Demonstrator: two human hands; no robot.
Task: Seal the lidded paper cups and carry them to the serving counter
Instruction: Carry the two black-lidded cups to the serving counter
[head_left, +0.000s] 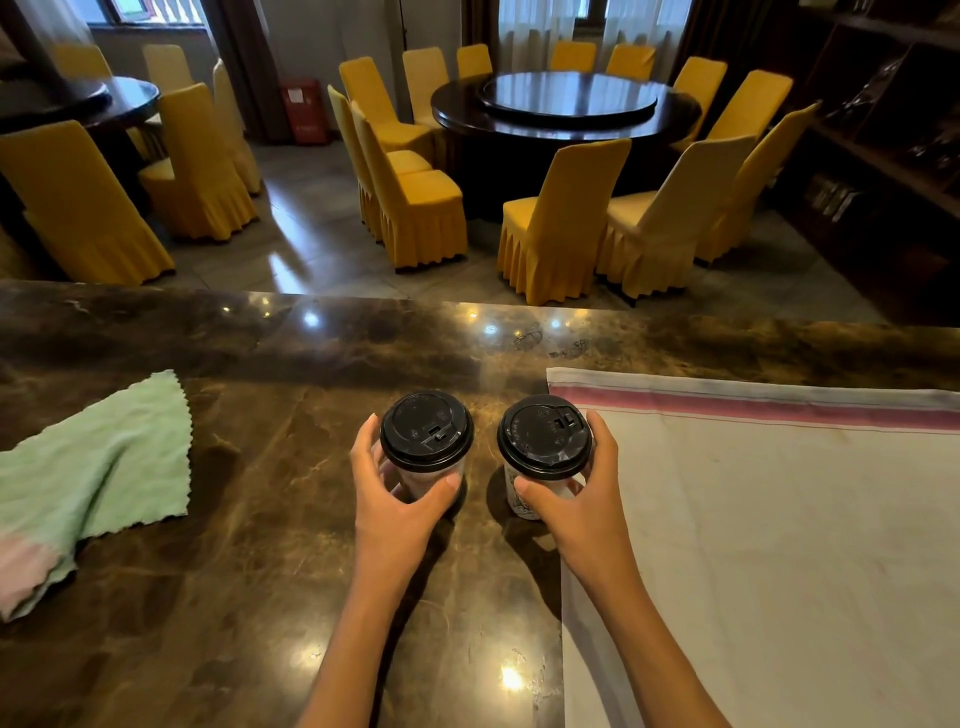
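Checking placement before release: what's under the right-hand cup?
The right cup stands over bare marble counter, beside the white cloth's edge. Its base is hidden by the right hand.

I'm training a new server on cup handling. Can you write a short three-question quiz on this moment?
1. True or false: both cups carry black lids.
2. Which cloth does the right cup overlap? A) green cloth B) white cloth with a pink stripe
3. Fill in: the left hand grips the left cup on the marble ____.

Key: 1 true; 2 B; 3 counter. The right hand grips the right cup likewise.
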